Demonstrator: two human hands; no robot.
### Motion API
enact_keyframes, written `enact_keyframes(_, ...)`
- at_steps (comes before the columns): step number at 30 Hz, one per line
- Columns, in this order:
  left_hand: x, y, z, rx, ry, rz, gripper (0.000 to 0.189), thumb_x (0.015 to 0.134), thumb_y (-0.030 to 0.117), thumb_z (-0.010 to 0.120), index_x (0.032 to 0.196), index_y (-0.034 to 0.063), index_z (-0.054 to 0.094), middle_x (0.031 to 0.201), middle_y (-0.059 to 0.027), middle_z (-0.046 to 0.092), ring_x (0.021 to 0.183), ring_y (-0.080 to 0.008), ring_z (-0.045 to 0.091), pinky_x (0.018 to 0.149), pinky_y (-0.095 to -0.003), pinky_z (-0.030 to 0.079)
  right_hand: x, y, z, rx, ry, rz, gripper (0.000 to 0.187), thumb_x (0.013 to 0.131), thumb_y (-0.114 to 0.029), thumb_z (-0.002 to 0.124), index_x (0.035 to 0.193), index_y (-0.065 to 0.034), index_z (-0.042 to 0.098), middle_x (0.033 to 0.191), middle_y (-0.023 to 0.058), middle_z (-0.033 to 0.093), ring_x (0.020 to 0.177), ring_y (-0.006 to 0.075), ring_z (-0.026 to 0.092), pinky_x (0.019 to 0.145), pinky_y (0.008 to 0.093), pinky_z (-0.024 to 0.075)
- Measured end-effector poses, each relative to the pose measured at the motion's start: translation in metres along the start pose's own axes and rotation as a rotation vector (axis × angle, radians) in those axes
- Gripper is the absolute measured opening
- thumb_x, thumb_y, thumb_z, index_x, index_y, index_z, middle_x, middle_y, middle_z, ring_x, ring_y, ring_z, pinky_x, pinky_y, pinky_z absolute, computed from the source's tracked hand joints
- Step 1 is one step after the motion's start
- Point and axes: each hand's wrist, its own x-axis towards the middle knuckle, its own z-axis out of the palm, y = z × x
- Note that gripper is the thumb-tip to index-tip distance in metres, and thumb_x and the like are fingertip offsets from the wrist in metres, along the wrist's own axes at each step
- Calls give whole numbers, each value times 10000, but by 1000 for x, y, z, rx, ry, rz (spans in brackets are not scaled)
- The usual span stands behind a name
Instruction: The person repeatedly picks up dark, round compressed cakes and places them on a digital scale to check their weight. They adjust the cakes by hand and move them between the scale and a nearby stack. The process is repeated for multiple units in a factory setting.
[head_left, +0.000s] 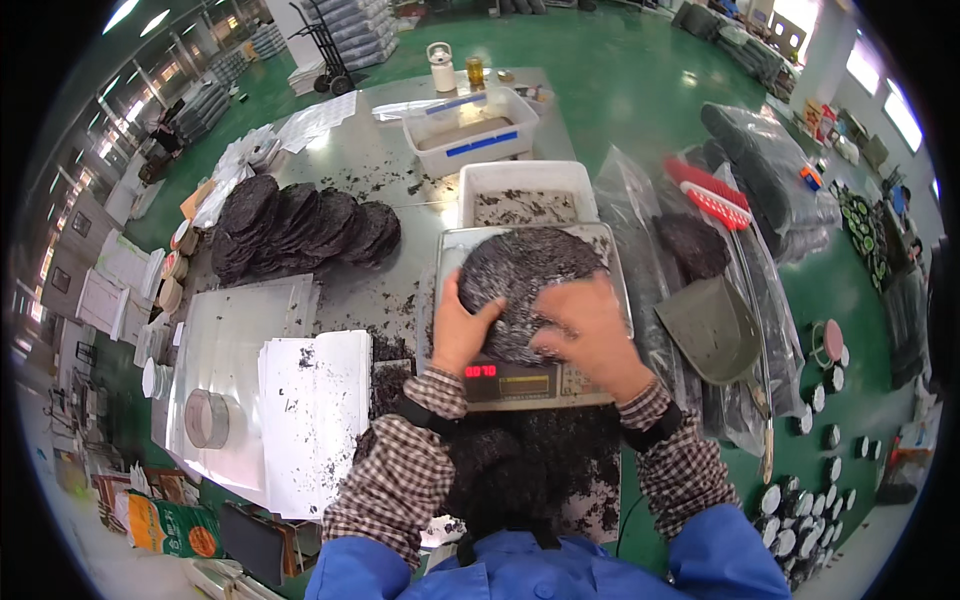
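A round, dark disc of what looks like dried seaweed (517, 262) lies on the pan of a digital scale (622, 300) in front of me. My left hand (461, 326) grips the disc's left edge, thumb on top and fingers along the side. Over its right part is my right hand (592, 326), blurred, with thumb and fingers apart; whether it touches the disc is unclear. The scale's red display (481, 371) is lit beneath the disc's near edge. Dark loose flakes (592, 450) cover the table close to my body.
Overlapping stacks of similar discs (300, 225) stand at left. Behind the scale are a white tub (525, 176) with flakes and a clear bin (480, 154). Papers (311, 427) and a clear ring (206, 418) lie left; a dustpan (709, 330) and red brush (709, 191) rest right.
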Motion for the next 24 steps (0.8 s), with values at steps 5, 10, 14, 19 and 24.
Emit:
enact_keyframes(5, -2, -14, -21, -121, 136, -157, 889, 768, 224, 829, 1454, 19, 303, 1426, -210, 416, 1276, -319, 471, 1036, -431, 436, 17, 59, 72, 507, 201, 519, 718, 852, -205, 708, 1439, 37, 371, 1366, 220, 508, 1280, 326, 471, 1096, 401, 354)
enact_keyframes(10, 5, -43, -106, -883, 185, -427, 692, 844, 49, 719, 1417, 68, 333, 1305, -171, 542, 1133, -320, 597, 924, -468, 540, 70, -6, 149, 1045, 138, 414, 771, 926, -87, 601, 1540, -10, 141, 1533, 195, 323, 1347, 261, 430, 1064, 336, 381)
enact_keyframes(14, 108, -131, -163, -1176, 46, -504, 404, 940, 171, 626, 1289, -17, 546, 1289, -173, 606, 1132, -301, 618, 999, -441, 511, 80, -23, 124, 1370, 48, 492, 721, 934, -12, 559, 1540, -32, 168, 1536, 177, 326, 1297, 260, 489, 1008, 356, 438)
enact_keyframes(19, 248, -271, -116, -1110, 346, -555, 512, 876, 154, 683, 1322, -9, 490, 1253, -177, 607, 1087, -321, 620, 972, -442, 513, 7, 27, 74, 565, 7, 394, 622, 913, -46, 586, 1483, -4, 339, 1426, 177, 491, 1306, 278, 494, 1081, 384, 391)
enact_keyframes(24, 266, -295, -74, -380, 460, -546, 867, 828, 268, 749, 1491, 14, 250, 1428, -256, 406, 1284, -369, 451, 1053, -518, 395, 25, 92, 43, 264, 233, 603, 726, 910, -151, 575, 1527, 1, 225, 1594, 156, 226, 1479, 271, 199, 1199, 410, 137)
